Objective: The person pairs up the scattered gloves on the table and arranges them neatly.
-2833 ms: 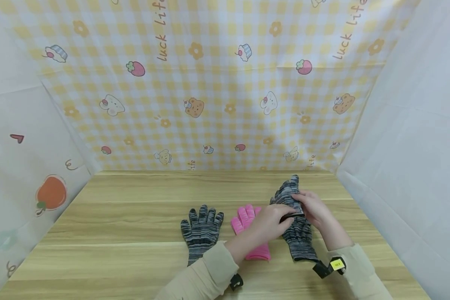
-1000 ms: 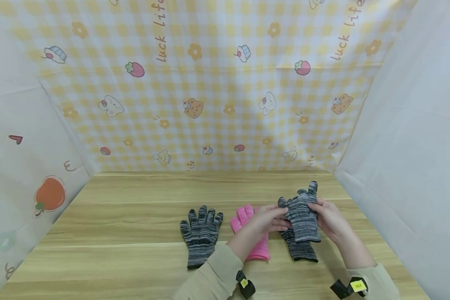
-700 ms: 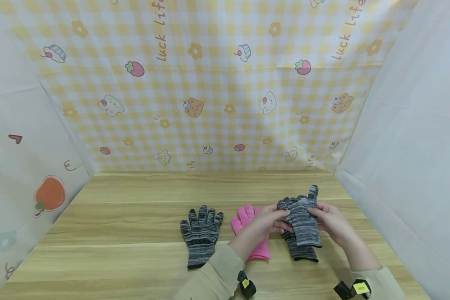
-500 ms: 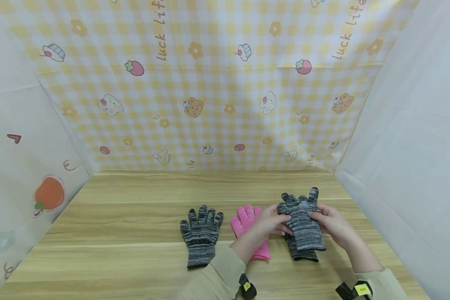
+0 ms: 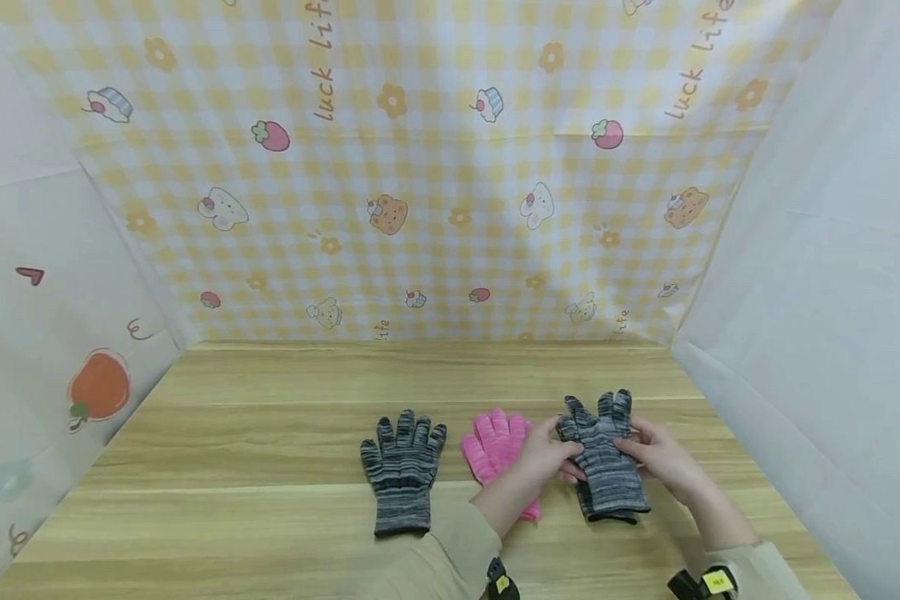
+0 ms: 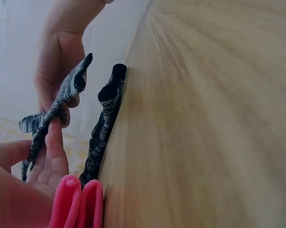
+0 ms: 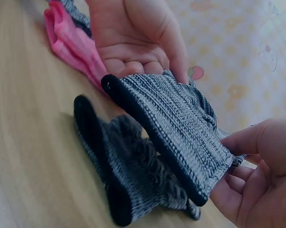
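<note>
Between my two hands is a grey-and-black striped knit glove [image 5: 611, 475], its cuff facing me. My left hand [image 5: 543, 454] pinches its left edge, thumb on top and fingers beneath. The opposite edge is held by my right hand [image 5: 663, 458] in the same way. Under it a second striped glove [image 7: 133, 171] lies on the table, mostly covered in the head view. The left wrist view shows a gap between the held glove [image 6: 55, 107] and this lower glove [image 6: 102, 128].
Left of the stacked gloves lies a pink glove [image 5: 495, 442], partly behind my left forearm. Farther left, another striped glove [image 5: 401, 475] lies flat with fingers spread. A checked cloth [image 5: 435, 167] hangs behind the wooden table [image 5: 255, 450].
Earlier my left hand was at the held glove's cuff; now it grips the left edge. The glove has come nearer to me and lower, over the other glove, whose cuff is now mostly covered.
</note>
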A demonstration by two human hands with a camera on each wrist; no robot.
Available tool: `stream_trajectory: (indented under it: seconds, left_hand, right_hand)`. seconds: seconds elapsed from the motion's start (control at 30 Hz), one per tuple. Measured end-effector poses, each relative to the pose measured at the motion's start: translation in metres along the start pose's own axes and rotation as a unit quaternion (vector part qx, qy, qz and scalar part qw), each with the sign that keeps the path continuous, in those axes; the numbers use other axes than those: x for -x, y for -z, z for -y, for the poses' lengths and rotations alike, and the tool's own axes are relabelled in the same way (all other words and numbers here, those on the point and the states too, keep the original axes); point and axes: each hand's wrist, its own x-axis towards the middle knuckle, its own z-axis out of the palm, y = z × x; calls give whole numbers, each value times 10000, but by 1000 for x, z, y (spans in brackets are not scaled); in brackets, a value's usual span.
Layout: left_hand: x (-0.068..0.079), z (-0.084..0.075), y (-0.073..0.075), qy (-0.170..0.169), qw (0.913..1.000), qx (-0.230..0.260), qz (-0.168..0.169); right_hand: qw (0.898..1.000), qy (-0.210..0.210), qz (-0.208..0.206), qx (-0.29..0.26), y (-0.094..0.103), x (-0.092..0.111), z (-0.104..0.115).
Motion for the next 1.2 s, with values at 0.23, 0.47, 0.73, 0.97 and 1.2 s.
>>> stream_trajectory:
  seconds: [0.23,0.47,0.73,0.97,1.2]
  left_hand:
    - [0,3,-1,467,9986,-77,-216]
    - [-1,3,3,783,9969,-18,-24]
    - [-5,3,1,972,9951,101,-177]
    - [-8,3,1,1061,9939,74,-277]
    - [-8,1,-1,1207,9920,31,-358]
  right_hand:
    - [9997,129,-174,93,-5,-4,-15]
    - [9987,230,13,-464,-9,-7,-27]
    - [9988,106,-387,-272,-12,-9,-31]
    - [9936,-285,-964,519,-17,-5,-26]
    - [9864,-513,-1165,1037,-19,-4,-23]
